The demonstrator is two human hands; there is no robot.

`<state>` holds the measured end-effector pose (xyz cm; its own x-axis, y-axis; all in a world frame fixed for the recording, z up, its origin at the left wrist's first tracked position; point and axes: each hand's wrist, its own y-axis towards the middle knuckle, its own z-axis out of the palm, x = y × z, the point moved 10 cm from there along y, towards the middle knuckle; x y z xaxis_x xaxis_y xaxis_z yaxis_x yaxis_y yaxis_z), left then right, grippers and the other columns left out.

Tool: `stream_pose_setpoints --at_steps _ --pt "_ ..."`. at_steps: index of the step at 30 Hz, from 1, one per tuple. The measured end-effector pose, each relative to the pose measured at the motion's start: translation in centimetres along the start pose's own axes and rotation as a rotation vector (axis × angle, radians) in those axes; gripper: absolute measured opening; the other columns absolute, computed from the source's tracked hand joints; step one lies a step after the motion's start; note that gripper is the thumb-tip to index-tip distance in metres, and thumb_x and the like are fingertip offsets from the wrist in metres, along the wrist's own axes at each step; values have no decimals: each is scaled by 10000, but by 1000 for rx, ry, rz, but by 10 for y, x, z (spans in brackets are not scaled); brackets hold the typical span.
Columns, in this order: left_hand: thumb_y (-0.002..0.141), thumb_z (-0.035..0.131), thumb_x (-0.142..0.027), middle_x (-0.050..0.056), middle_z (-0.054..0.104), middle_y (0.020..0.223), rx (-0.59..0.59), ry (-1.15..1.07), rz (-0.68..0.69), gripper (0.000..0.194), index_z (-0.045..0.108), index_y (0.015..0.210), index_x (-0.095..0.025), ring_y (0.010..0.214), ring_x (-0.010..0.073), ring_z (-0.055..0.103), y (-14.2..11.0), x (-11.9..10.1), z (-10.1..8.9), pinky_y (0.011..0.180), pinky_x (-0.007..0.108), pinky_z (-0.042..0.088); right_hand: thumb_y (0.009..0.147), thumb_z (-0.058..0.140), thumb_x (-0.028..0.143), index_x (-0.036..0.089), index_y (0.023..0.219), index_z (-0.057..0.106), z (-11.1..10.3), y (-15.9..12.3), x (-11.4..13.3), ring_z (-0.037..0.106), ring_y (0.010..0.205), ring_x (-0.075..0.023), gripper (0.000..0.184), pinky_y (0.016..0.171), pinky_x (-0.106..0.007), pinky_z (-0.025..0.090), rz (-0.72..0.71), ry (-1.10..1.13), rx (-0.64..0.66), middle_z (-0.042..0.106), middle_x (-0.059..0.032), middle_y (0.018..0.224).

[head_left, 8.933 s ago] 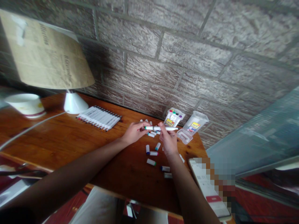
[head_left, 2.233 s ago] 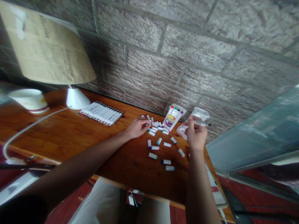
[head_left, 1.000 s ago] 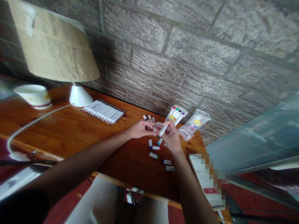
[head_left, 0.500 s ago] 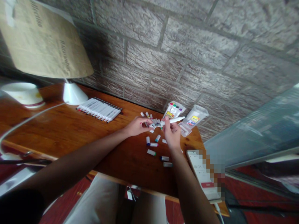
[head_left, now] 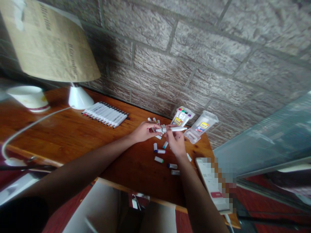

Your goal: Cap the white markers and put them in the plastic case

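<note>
My right hand [head_left: 177, 141] is closed on a white marker pen [head_left: 178, 128], which lies nearly level with one end pointing right. My left hand [head_left: 143, 132] pinches a marker cap [head_left: 159, 130] at the left end of that pen. Cap and pen meet there, but I cannot tell whether the cap sits fully on. Beneath and behind my hands is a cluster of white caps, partly covered by my fingers. Nearer me, loose caps with coloured ends are scattered, among them a green-ended cap [head_left: 159, 159] and a blue-ended cap [head_left: 172, 166].
A row of white markers [head_left: 105, 114] lies at the left of the wooden table [head_left: 136, 171]. A clear case with several markers [head_left: 181, 117] stands by the wall, beside an open clear case [head_left: 204, 123]. A phone [head_left: 210, 181], lamp [head_left: 80, 97] and paper cup [head_left: 29, 98] are also there.
Earlier the right hand was over by the open case with a marker; it came back left to the left hand. Half a second ago pen and cap were apart; now they meet.
</note>
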<state>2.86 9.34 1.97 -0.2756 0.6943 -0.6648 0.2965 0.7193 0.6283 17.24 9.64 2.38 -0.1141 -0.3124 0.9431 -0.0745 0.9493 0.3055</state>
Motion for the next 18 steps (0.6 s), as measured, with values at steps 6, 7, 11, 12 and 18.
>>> stream_pose_setpoints --at_steps 6,7,11,12,18 --pt "839 746 -326 35 761 863 -87 45 -17 205 731 947 -153 719 127 673 -1 -1 -8 645 196 497 799 701 511 166 957 642 3 1 -4 516 521 -114 384 492 -244 410 7 43 36 621 24 634" --pt "843 743 -325 30 758 845 -90 52 -9 193 730 929 -153 706 122 668 0 -3 -8 640 194 492 797 705 515 166 963 643 3 1 -5 502 505 -107 392 477 -240 403 15 55 44 623 24 636" --pt "856 727 -341 20 737 780 -110 73 41 202 732 916 -148 658 109 641 0 -10 -11 622 189 474 770 735 524 174 937 657 13 1 -8 471 476 -89 396 435 -229 398 39 83 123 638 13 676" --pt "860 721 -341 21 733 771 -120 82 58 204 733 913 -145 650 107 634 0 -12 -12 621 189 470 758 748 519 178 930 660 15 0 -7 477 483 -89 392 433 -227 405 38 89 139 644 8 699" --pt "861 715 -313 23 725 767 -128 84 62 183 741 925 -144 626 97 613 -1 -13 -13 582 175 448 695 808 473 196 912 691 19 0 -9 507 547 -101 370 451 -230 435 35 82 177 673 -16 824"
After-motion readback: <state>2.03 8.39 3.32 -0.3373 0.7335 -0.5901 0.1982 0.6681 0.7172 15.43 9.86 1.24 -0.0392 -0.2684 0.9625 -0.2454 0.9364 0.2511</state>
